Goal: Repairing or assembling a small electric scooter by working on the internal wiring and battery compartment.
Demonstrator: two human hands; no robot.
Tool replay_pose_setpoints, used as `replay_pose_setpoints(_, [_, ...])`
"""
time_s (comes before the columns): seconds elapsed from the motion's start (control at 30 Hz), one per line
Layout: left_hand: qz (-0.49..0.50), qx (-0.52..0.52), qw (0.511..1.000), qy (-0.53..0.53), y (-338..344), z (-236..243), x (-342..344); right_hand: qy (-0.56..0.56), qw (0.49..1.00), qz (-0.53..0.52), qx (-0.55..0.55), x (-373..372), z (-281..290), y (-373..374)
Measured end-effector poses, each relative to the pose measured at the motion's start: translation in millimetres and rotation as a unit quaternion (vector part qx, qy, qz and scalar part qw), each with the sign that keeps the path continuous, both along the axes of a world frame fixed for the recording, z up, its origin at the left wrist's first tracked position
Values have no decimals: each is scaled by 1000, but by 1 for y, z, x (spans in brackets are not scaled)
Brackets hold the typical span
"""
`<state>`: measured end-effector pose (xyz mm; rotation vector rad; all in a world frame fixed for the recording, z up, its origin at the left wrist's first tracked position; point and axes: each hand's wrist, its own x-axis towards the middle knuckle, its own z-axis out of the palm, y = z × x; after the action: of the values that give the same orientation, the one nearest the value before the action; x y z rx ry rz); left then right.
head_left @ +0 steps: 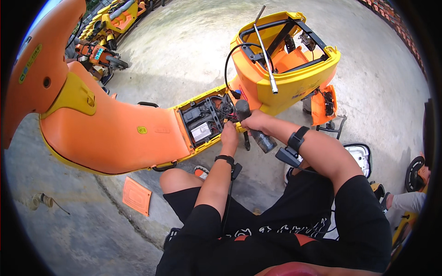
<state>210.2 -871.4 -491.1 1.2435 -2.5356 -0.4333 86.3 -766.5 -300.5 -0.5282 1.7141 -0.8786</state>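
My right hand is wrapped round the grip of a dark cordless power driver, over the near edge of the scooter's open floor compartment. My left hand is beside it at the same edge, its fingers drawn together; what they hold is too small to make out. Inside the compartment are a silver box, black units and a tangle of wires. The orange and yellow scooter body stretches left, with its seat end open at the top right.
A long metal wrench lies across the open seat frame, near a black cable. An orange cover rests on the concrete, left of my knees. A white shell stands to the right. More scooters and a co-worker's arm are farther off.
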Motion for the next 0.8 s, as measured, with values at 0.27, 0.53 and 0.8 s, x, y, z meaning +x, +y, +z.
replay_pose_setpoints(0.27, [92, 90, 981, 144, -16, -6, -1, -10, 1000, 18, 17, 3, -4, -1])
replay_pose_setpoints(0.53, [180, 489, 770, 367, -65, 110, -5, 7, 1000, 18, 9, 2, 10, -10])
replay_pose_setpoints(0.8, [112, 557, 669, 479, -63, 248, 17, -36, 998, -42, -31, -1, 26, -17])
